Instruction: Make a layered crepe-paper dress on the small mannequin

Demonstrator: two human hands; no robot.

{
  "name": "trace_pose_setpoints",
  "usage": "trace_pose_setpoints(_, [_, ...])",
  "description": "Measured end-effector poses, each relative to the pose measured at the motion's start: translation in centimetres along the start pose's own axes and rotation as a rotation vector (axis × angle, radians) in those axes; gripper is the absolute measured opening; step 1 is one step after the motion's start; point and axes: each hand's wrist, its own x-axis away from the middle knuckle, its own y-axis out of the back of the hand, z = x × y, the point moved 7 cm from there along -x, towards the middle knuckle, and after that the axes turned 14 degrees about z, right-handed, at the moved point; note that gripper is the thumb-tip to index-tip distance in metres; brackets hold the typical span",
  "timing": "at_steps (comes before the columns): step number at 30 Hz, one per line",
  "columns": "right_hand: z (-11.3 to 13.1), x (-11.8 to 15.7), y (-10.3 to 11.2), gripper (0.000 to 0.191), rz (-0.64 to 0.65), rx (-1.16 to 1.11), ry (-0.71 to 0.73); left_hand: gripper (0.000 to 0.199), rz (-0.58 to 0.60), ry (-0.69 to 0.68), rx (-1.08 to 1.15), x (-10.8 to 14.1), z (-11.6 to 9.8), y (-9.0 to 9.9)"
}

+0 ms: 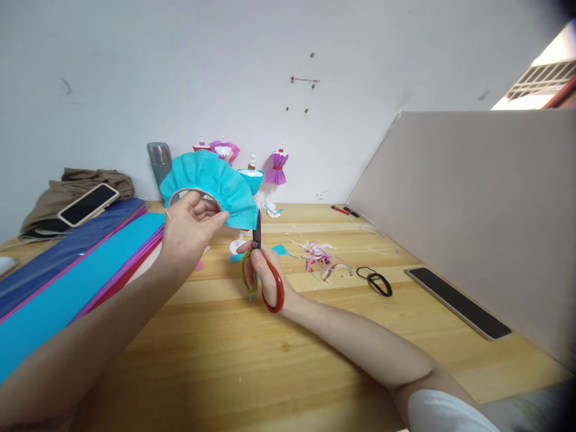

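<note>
My left hand (191, 219) pinches the inner edge of a gathered turquoise crepe-paper ruffle (211, 177), which fans out in an arc above the table. In my right hand (265, 270) are scissors (274, 282) with one red and one yellow handle loop. Their dark blades point upward and meet the ruffle's lower right corner; whether the blades are parted I cannot tell. Just behind the ruffle stands a small dress form (252, 174) with a turquoise top, partly hidden by it. A turquoise paper scrap (279, 249) lies beyond my right hand.
Miniature dress forms, one in a purple dress (278, 168), line the wall. Coloured paper sheets (112, 252), a phone (89, 204), brown cloth (99, 177) and a grey bottle (159, 162) are left. Paper shreds (318, 255), black bands (375, 281) and a dark flat device (459, 303) lie right.
</note>
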Motion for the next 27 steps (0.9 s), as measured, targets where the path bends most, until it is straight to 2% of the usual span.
trace_pose_setpoints(13, [-0.16,0.01,-0.58,0.051,-0.033,-0.06,-0.106,0.028,0.009,0.012,-0.019,-0.24,-0.22,0.48])
trace_pose_setpoints(19, [0.16,0.1,-0.38,0.059,0.031,0.044,0.013,0.024,0.012,0.065,-0.007,-0.19,-0.54,0.48])
trace_pose_setpoints(27, [-0.36,-0.17,0.02,0.057,0.037,0.039,0.035,0.03,0.063,0.047,-0.015,-0.14,-0.58,0.16])
